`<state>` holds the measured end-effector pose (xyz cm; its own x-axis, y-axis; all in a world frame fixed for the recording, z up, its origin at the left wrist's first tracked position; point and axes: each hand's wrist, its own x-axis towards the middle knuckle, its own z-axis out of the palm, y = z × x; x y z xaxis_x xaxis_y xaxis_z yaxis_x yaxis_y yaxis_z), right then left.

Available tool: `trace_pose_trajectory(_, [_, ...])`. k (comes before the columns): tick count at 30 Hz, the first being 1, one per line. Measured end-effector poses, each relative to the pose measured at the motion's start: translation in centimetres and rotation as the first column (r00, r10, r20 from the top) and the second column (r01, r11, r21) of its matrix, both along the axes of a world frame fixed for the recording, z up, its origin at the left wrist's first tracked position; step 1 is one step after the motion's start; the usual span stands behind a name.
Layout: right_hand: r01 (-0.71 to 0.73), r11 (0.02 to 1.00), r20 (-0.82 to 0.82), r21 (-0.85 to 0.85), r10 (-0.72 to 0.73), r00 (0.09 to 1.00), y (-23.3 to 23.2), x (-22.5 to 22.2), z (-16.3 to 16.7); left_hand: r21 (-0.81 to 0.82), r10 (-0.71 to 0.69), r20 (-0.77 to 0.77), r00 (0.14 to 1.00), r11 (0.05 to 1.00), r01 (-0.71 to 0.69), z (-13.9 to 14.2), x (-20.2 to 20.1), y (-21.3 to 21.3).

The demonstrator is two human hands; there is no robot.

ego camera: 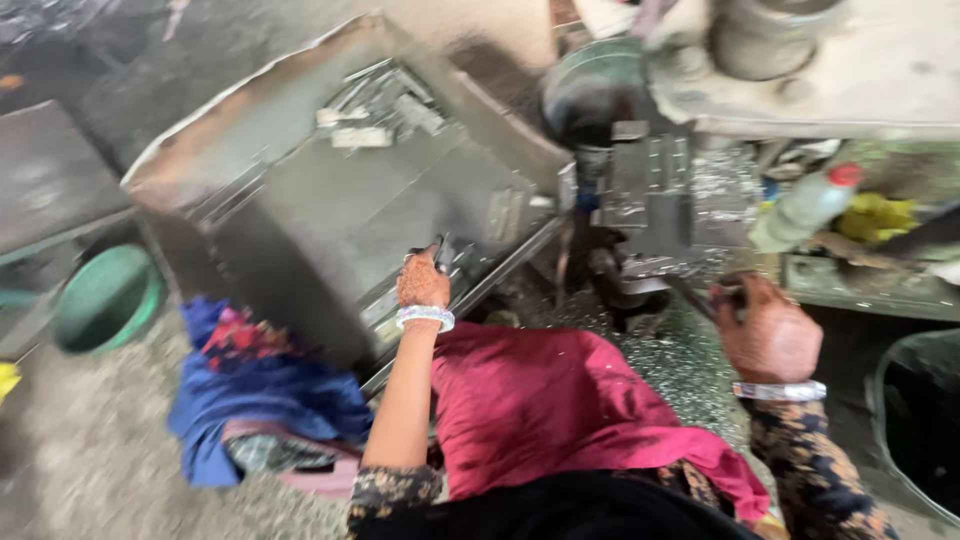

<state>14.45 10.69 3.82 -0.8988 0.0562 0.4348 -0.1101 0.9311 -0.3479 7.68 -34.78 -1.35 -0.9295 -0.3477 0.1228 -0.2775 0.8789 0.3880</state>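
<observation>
While left hand [423, 282] reaches tray [300, 130] — right hand [768, 335] grips lever [722, 295].

A rough grey concrete floor [90, 450] strewn with grit fills the near left. A round green plastic basin [108, 298] sits at the left, below a flat dark grey metal plate [45, 175]. Far right, a grimy pale machine housing [850, 80] spans the top. A dark round bin [915, 420] stands near right. Light is dim and even.
</observation>
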Motion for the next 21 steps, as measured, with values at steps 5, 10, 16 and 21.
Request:
trace_pose_trajectory(5, [0.060,0.998,0.133,0.021,-0.062,0.989,-0.3,-0.1,0.4,0.326,-0.411,-0.291,0.864,0.806,0.493,4.4,-5.1,14.9])
trace_pose_trajectory(10, [0.078,0.996,0.162,0.037,-0.083,0.983,0.0,-0.2,0.8,-0.335,-0.579,-0.200,0.790,0.798,0.500,2.6,-5.3,30.8])
trace_pose_trajectory(16, [0.106,0.992,0.399,0.069,-0.125,0.908,0.1,-0.8,0.5,-0.093,-0.534,0.158,0.831,0.829,0.551,2.1,-3.0,31.4])
trace_pose_trajectory(21, [0.000,0.994,0.479,0.109,-0.052,0.876,1.3,-1.5,-1.9,-0.294,-0.535,0.172,0.827,0.773,0.561,2.5,-5.8,30.5])
